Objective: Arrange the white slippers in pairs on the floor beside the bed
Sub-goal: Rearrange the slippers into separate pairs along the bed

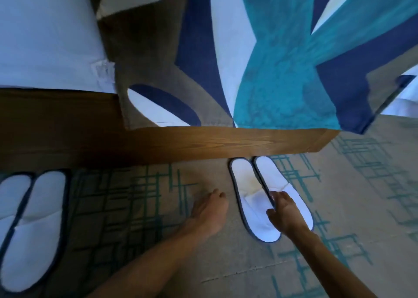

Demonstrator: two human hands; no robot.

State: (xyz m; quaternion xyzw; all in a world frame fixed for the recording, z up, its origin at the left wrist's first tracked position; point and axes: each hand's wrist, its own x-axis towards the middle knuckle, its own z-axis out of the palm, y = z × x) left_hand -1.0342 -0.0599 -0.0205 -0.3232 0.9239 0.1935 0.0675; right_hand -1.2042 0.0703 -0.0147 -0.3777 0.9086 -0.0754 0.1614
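Right hand (285,216) rests on a pair of white slippers (260,198) at centre right, fingers loosely bent, grip unclear. Left hand (209,211) relaxed, flat on carpet (350,218) just left. Second pair (29,225) lower left. Bed frame (158,144) above.

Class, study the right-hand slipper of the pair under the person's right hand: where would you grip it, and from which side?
Probably pinch the right-hand slipper at its raised toe strap, coming from above on its free outer side; the sole lies flat on the carpet, and its partner blocks the inner side.
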